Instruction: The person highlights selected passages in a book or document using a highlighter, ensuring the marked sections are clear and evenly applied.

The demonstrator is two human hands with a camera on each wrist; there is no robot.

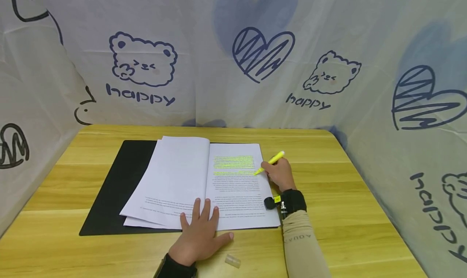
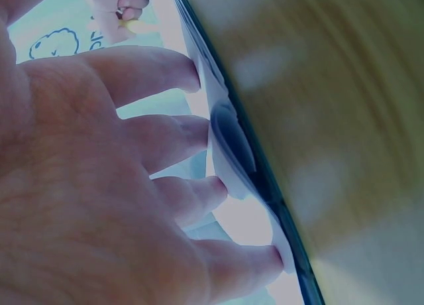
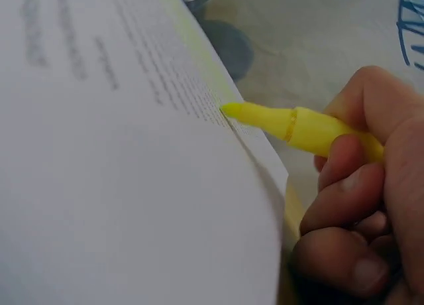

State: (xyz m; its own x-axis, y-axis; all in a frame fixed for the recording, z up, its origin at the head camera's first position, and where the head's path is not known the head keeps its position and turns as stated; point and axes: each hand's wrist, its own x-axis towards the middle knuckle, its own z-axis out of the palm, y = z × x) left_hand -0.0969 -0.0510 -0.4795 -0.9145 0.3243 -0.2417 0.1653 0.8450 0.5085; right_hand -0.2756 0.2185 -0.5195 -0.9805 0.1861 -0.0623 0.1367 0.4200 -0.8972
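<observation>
My right hand (image 1: pixel 281 174) grips a yellow highlighter (image 1: pixel 274 158) like a pen. In the right wrist view the highlighter's tip (image 3: pixel 232 110) meets the printed lines near the page's edge. The right-hand page (image 1: pixel 238 189) of the open stapled-looking booklet carries yellow marking (image 1: pixel 233 163) over its upper lines. My left hand (image 1: pixel 200 235) lies spread at the front edge of the booklet, its fingertips on the paper near the fold. In the left wrist view its straight fingers (image 2: pixel 165 142) press the slightly curled page edge. The left-hand page (image 1: pixel 178 176) is mostly blank, with a little text low down.
A black folder cover (image 1: pixel 106 205) lies under the papers and sticks out on the left. The highlighter's clear cap (image 1: pixel 232 261) lies on the wooden table (image 1: pixel 350 229) near my left thumb. A printed white cloth (image 1: pixel 204 59) hangs behind and along both sides.
</observation>
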